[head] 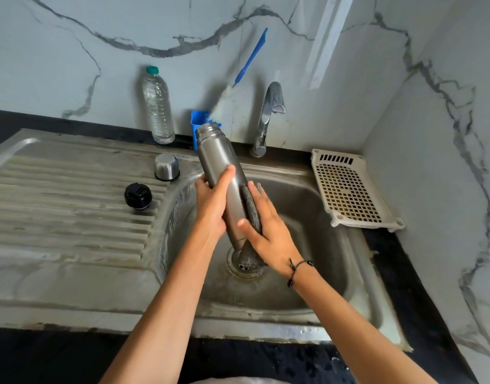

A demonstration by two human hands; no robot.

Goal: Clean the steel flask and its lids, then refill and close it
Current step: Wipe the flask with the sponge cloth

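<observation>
left hand (210, 203) is gripping the open flask (221, 167) over the sink (307, 206) | right hand (266, 231) is pressing a scrubber (250, 206) on it with straight fingers

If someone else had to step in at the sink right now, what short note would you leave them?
Left hand grips the open steel flask, tilted over the steel sink basin.
Right hand presses a grey scrubbing pad against the flask's side with straight fingers.
Rounded steel cup lid and black inner stopper stand apart on the ribbed draining board.
Clear plastic water bottle stands by the wall; curved tap shows no running water.
Done: both lids off, outside being scrubbed.
Left: whether the lids are cleaned cannot be told; rinse, refill, close.
</observation>
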